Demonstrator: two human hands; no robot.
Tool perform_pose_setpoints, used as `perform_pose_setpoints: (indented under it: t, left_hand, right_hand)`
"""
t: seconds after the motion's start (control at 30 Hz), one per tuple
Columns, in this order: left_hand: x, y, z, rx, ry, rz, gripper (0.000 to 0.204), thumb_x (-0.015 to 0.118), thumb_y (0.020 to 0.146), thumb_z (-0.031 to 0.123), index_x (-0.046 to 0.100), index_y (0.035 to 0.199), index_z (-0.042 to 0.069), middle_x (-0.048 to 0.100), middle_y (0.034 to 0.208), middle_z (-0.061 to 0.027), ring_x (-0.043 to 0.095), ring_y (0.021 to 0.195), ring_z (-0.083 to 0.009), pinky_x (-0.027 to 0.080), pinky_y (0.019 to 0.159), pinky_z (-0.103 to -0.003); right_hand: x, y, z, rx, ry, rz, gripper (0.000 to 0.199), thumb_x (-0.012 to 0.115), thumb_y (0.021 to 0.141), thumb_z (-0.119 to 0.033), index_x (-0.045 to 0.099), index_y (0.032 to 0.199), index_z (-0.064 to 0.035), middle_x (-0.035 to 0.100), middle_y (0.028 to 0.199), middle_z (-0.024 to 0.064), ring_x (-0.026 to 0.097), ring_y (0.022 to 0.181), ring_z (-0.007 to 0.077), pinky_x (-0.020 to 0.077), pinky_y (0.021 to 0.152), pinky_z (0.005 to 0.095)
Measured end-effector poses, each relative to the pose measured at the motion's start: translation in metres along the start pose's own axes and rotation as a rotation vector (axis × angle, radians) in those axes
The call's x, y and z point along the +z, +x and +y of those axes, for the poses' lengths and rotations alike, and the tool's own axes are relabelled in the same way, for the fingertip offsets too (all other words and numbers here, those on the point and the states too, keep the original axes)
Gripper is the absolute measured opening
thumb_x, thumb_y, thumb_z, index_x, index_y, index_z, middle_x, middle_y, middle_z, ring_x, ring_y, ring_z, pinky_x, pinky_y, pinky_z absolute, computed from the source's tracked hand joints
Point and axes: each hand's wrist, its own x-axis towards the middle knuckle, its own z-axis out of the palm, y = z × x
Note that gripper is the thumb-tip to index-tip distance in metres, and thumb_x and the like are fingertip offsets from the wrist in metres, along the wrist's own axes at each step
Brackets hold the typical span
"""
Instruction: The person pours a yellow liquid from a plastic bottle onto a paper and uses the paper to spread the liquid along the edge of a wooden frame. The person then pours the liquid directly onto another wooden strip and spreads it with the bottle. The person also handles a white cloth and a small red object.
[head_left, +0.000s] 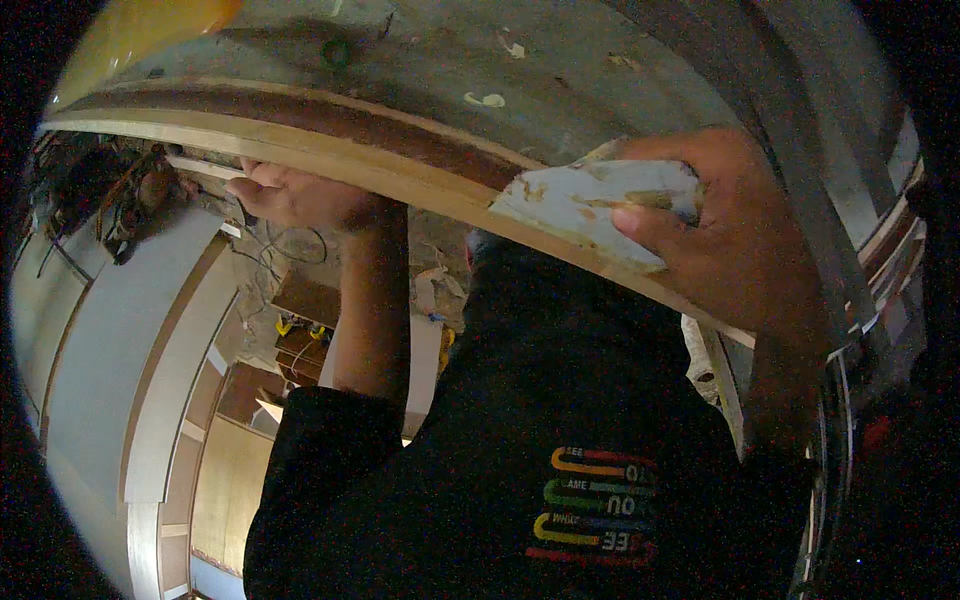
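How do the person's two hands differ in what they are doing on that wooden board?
The right hand presses a white, paint-smeared pad flat on the wooden board's edge; the left hand holds no pad and curls round the edge from below. The right hand looks nearer and larger, the left farther along. Both touch the same board.

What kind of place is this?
Probably a carpentry workshop. The right hand presses a worn white pad on a long wooden board, flat panels lie about, and tangled cables sit below.

The right hand (730, 240) presses a white pad (590, 210) on the wooden board's edge (380, 165); the left hand (290, 195) grips beneath.
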Motion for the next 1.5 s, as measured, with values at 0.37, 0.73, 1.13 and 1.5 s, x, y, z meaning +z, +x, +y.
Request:
perform_pose_setpoints:
  t: [0.37,0.73,1.13,1.5]
  left_hand:
    - [0.036,0.017,0.003,-0.037,0.17,0.178,0.054,0.047,0.093,0.059,0.062,0.116,0.012,0.064,0.112,-0.0084,0.063,0.104,-0.0248,0.051,0.09,-0.047]
    - [-0.013,0.036,0.029,-0.248,0.324,-0.061,0.058,0.053,0.084,0.069,0.068,0.111,0.02,0.068,0.109,-0.0018,0.063,0.106,-0.0234,0.048,0.096,-0.049]
    - [0.013,0.031,0.027,-0.164,0.637,0.337,0.077,0.05,0.082,0.072,0.055,0.137,0.019,0.056,0.133,-0.0123,0.052,0.125,-0.0331,0.04,0.105,-0.056]
    - [0.022,0.036,0.019,-0.188,0.63,0.346,0.069,0.044,0.089,0.066,0.053,0.139,0.019,0.055,0.131,-0.0125,0.049,0.127,-0.0339,0.038,0.109,-0.056]
  right_hand:
    - [-0.018,-0.014,0.01,-0.055,0.134,0.118,0.042,0.081,0.083,-0.021,0.067,0.119,-0.0067,0.065,0.111,0.0157,0.062,0.112,0.0281,0.0472,0.1,0.0394]
    - [-0.035,-0.167,0.093,0.418,-0.181,0.183,0.026,0.069,0.09,-0.021,0.072,0.113,-0.0092,0.071,0.115,0.0157,0.067,0.11,0.0343,0.0512,0.098,0.0423]
    - [0.009,-0.161,0.14,0.302,0.002,0.024,0.019,0.064,0.093,-0.013,0.074,0.108,-0.006,0.073,0.106,0.0165,0.069,0.101,0.0325,0.0513,0.093,0.0425]
    - [-0.036,-0.157,0.154,0.192,0.015,-0.071,0.027,0.073,0.088,-0.023,0.076,0.111,-0.0099,0.069,0.119,0.0132,0.058,0.121,0.0278,0.0426,0.106,0.0418]
